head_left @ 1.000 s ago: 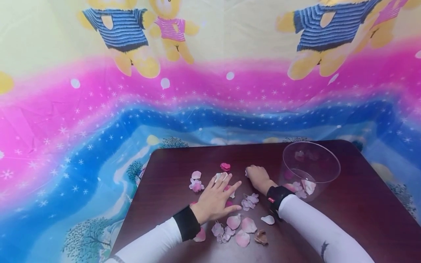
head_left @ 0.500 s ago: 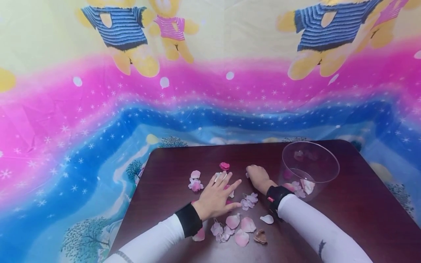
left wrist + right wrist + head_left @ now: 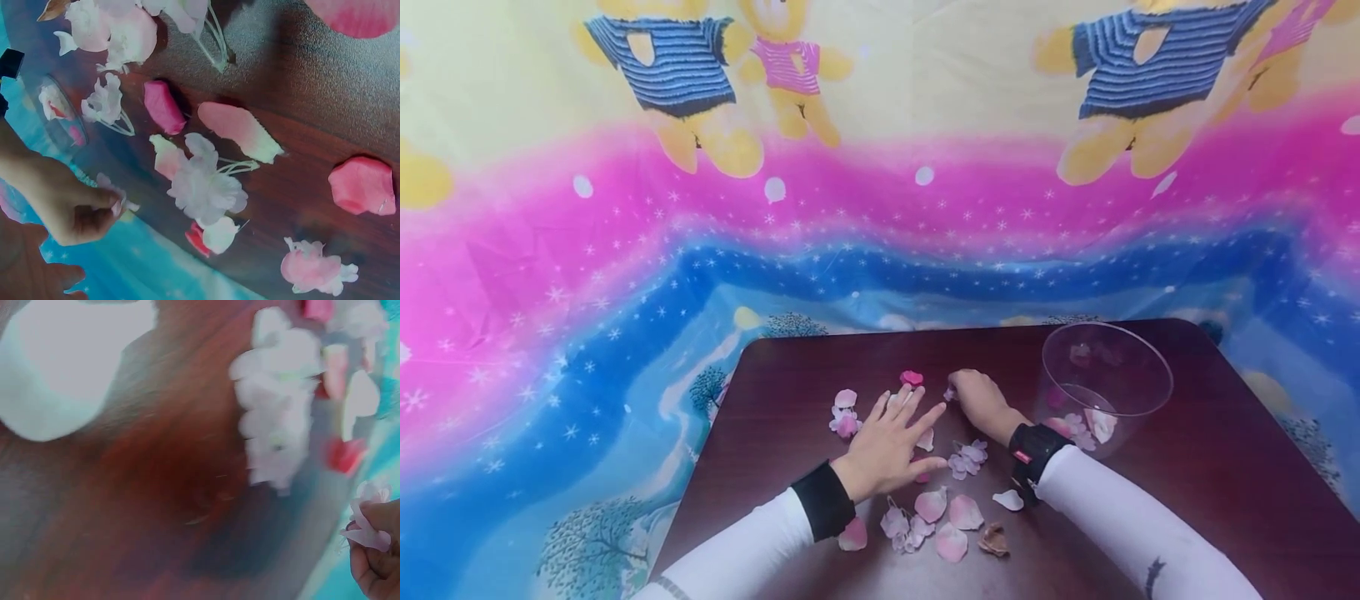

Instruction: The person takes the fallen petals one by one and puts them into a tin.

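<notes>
Right hand (image 3: 979, 400) pinched pale blossom (image 3: 115, 199) between curled fingers, at bench (image 3: 790, 375) centre. Bowl (image 3: 1105, 387) stood just right of that hand, nearer it than left hand (image 3: 891, 442). Left hand lay flat, fingers spread, on petals (image 3: 928, 521).

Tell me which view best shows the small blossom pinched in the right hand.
The left wrist view: the right hand pinches the pale blossom sharply against the table edge. The right wrist view shows the same blossom close but blurred at the corner; the head view shows only a tiny speck at the fingertips.
</notes>
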Tool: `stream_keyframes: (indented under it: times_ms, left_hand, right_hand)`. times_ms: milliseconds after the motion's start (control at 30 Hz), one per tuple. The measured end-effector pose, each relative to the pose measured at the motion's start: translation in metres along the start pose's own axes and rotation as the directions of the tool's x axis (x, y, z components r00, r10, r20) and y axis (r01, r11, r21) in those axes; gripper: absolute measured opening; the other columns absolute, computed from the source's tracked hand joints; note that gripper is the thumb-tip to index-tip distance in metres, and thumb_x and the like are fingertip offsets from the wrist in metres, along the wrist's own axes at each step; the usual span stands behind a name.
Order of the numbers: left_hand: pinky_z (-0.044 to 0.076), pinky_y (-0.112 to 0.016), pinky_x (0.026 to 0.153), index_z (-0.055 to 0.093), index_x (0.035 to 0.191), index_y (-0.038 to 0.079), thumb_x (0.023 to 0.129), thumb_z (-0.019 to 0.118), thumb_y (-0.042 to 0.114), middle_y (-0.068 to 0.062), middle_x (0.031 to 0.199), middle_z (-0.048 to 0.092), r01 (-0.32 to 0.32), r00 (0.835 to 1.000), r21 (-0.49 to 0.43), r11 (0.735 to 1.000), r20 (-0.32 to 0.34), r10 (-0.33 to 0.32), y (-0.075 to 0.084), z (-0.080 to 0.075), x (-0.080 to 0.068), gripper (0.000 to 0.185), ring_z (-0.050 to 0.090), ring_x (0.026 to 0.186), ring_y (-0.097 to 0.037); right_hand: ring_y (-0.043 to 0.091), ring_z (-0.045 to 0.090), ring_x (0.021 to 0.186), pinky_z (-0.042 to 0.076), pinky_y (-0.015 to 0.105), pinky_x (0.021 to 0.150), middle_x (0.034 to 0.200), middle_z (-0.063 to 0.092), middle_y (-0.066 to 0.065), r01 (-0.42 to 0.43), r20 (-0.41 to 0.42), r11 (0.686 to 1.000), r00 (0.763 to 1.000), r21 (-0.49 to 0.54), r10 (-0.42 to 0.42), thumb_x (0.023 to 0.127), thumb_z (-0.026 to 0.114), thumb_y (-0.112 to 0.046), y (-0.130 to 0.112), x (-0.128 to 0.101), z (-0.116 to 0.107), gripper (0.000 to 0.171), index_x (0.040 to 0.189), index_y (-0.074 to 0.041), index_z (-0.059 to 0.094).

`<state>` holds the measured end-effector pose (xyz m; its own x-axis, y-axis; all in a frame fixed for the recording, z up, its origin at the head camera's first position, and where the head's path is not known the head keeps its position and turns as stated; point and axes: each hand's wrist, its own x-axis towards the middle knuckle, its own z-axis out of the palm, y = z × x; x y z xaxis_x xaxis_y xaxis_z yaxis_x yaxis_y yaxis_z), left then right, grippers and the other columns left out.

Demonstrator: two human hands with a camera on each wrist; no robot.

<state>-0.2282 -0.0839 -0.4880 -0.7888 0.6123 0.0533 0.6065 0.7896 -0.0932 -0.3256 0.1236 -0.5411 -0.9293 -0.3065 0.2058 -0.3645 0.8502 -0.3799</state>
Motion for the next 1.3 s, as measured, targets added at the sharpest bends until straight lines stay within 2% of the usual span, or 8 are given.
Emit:
stream_keyframes:
  times_ms: [300,467,767,1033,1167,1300]
  left_hand:
    - [0.018,-0.053,0.128,0.018,0.162,0.037,0.094,0.040,0.076,-0.006,0.171,0.018,0.022,0.999,-0.038,0.999,-0.029,-0.023,-0.004,-0.021,-0.012,0.081,0.010,0.160,-0.026]
    - [0.019,-0.053,0.127,0.016,0.163,0.036,0.095,0.041,0.075,-0.007,0.171,0.019,0.014,0.998,-0.032,0.999,-0.054,-0.016,-0.006,-0.030,-0.022,0.082,0.014,0.160,-0.027]
    - [0.023,-0.054,0.126,0.018,0.163,0.035,0.094,0.045,0.074,-0.006,0.171,0.020,0.016,0.997,-0.039,0.999,-0.079,-0.019,-0.010,-0.036,-0.038,0.083,0.020,0.158,-0.030]
    - [0.021,-0.052,0.127,0.017,0.163,0.036,0.093,0.045,0.075,-0.006,0.171,0.020,-0.013,0.997,-0.026,1.000,-0.078,0.011,-0.002,-0.036,-0.037,0.084,0.018,0.159,-0.027]
    - [0.021,-0.051,0.127,0.019,0.162,0.036,0.093,0.045,0.075,-0.007,0.170,0.023,-0.039,0.995,-0.023,0.999,-0.098,0.037,0.002,-0.041,-0.034,0.084,0.016,0.160,-0.027]
    - [0.018,-0.050,0.128,0.017,0.163,0.036,0.094,0.044,0.074,-0.007,0.171,0.020,-0.068,0.993,-0.028,0.997,-0.095,0.065,0.007,-0.045,-0.028,0.083,0.013,0.160,-0.027]
  right_hand:
    - [0.023,0.068,0.078,0.055,0.042,0.069,0.081,0.070,0.005,0.119,-0.103,0.993,0.988,0.018,-0.117,0.087,0.074,-0.002,-0.029,-0.007,-0.034,0.009,0.081,-0.009,0.071]
    - [0.019,0.066,0.077,0.056,0.039,0.070,0.082,0.070,0.006,0.179,-0.120,0.983,0.977,0.034,-0.174,0.088,0.074,-0.001,-0.043,-0.019,-0.052,0.008,0.085,-0.008,0.072]
    - [0.008,0.059,0.071,0.053,0.030,0.066,0.077,0.064,-0.004,0.255,-0.148,0.965,0.959,0.065,-0.243,0.086,0.075,0.001,-0.059,-0.041,-0.069,0.012,0.085,-0.011,0.072]
    - [0.007,0.059,0.071,0.054,0.029,0.066,0.078,0.065,-0.003,0.254,-0.152,0.967,0.957,0.020,-0.248,0.084,0.077,0.000,-0.064,-0.048,-0.081,0.012,0.085,-0.011,0.073]
    - [0.009,0.061,0.072,0.054,0.032,0.067,0.080,0.066,-0.001,0.248,-0.165,0.969,0.955,-0.009,-0.246,0.086,0.076,0.000,-0.059,-0.047,-0.092,0.010,0.086,-0.010,0.073]
    - [0.013,0.063,0.073,0.055,0.035,0.067,0.082,0.068,0.001,0.233,-0.187,0.972,0.954,-0.034,-0.235,0.087,0.076,-0.001,-0.052,-0.045,-0.109,0.008,0.088,-0.009,0.073]
